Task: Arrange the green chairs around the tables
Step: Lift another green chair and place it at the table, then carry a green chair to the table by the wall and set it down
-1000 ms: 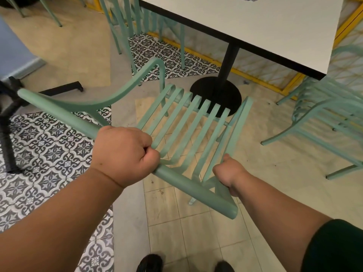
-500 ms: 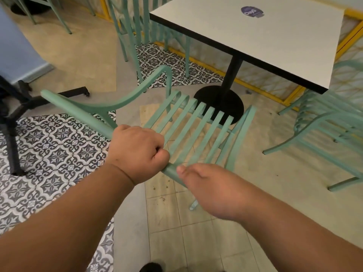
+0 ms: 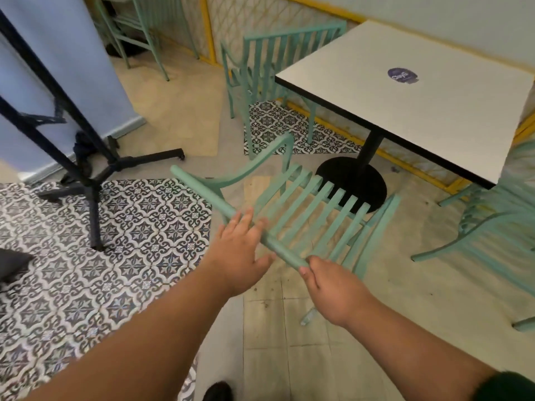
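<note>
A green slatted chair [image 3: 315,211] stands in front of me, its back toward me and its seat facing the white square table [image 3: 405,111]. My left hand [image 3: 238,251] lies against the chair's top rail with its fingers spread, gripping nothing. At the right end of that rail my right hand [image 3: 333,287] has its fingers curled on the rail. A second green chair [image 3: 260,56] sits at the table's far left side. A third green chair [image 3: 492,227] stands at the right, partly cut off by the frame edge.
The table's black round base [image 3: 350,180] is just beyond the held chair. A black metal stand [image 3: 86,172] with spread legs and a pale blue panel [image 3: 58,53] are at the left. More green chair legs [image 3: 136,30] show at the back. My shoe [image 3: 217,390] is on the tiled floor.
My left hand has let go of the top rail and spread its fingers. My right hand moved from the chair's side onto the rail's right end. The view pulled back from the chair.
</note>
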`<action>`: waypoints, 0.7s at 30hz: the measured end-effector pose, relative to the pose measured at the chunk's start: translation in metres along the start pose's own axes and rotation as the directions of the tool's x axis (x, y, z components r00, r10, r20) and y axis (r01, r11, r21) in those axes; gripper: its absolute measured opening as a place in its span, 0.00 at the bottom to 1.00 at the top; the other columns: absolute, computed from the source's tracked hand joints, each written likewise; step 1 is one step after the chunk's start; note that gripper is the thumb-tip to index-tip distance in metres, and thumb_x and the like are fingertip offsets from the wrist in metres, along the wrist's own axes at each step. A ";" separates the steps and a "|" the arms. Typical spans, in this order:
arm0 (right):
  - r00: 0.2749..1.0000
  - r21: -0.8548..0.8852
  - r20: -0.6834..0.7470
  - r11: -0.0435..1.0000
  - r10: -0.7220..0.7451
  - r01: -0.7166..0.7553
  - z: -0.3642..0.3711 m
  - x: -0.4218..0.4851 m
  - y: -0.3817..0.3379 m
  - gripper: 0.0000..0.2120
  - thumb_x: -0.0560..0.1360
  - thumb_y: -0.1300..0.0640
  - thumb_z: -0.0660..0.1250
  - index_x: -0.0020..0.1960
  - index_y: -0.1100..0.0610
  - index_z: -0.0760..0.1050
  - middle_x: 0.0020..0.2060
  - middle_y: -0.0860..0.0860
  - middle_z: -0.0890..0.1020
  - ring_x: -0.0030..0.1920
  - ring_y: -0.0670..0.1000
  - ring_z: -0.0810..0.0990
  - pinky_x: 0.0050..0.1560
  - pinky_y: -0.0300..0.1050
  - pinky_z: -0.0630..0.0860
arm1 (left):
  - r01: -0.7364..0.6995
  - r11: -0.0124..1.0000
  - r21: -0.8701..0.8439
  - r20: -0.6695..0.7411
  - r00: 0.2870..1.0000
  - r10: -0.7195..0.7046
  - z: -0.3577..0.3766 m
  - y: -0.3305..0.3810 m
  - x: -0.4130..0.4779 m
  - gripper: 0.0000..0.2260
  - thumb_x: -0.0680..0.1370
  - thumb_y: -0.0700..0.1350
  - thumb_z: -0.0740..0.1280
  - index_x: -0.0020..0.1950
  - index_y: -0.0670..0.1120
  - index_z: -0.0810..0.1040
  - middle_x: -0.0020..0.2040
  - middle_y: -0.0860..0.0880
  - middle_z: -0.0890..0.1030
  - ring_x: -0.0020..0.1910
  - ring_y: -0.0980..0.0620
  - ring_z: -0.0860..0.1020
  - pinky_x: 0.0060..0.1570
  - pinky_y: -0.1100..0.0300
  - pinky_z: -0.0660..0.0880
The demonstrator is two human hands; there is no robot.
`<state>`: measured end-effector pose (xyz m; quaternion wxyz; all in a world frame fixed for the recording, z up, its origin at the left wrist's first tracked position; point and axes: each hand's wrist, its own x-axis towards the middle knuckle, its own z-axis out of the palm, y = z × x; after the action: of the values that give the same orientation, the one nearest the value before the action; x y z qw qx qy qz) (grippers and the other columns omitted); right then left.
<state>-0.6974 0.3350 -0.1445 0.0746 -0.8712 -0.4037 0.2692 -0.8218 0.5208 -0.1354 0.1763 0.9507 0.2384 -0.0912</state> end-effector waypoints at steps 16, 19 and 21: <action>0.969 -0.050 -0.242 0.997 0.045 -0.059 -0.098 0.014 -0.158 0.44 0.75 0.25 0.48 0.83 0.49 0.50 0.82 0.55 0.56 0.81 0.59 0.53 0.79 0.60 0.50 | 0.121 0.980 0.158 -0.198 0.976 -0.089 -0.192 -0.132 -0.089 0.36 0.78 0.71 0.50 0.83 0.60 0.42 0.84 0.51 0.48 0.82 0.46 0.45 0.80 0.43 0.47; 0.967 -0.044 -0.250 0.998 0.038 -0.051 -0.111 0.029 -0.166 0.44 0.76 0.25 0.48 0.83 0.49 0.49 0.82 0.55 0.56 0.81 0.58 0.52 0.80 0.61 0.50 | 0.105 0.979 0.175 -0.200 0.977 -0.069 -0.206 -0.139 -0.069 0.37 0.76 0.72 0.46 0.82 0.60 0.42 0.84 0.52 0.49 0.82 0.47 0.46 0.79 0.43 0.46; 0.969 -0.060 -0.244 0.997 0.023 -0.039 -0.117 0.040 -0.169 0.43 0.76 0.26 0.48 0.83 0.50 0.49 0.82 0.55 0.56 0.81 0.58 0.52 0.80 0.60 0.51 | 0.106 0.979 0.175 -0.210 0.975 -0.068 -0.210 -0.142 -0.055 0.37 0.75 0.72 0.44 0.82 0.61 0.42 0.84 0.52 0.49 0.82 0.47 0.46 0.79 0.43 0.47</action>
<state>-0.7262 0.4869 -0.0039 0.0914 -0.9058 -0.3862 0.1485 -0.9196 0.6938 0.0308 0.0577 0.9558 0.2874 -0.0232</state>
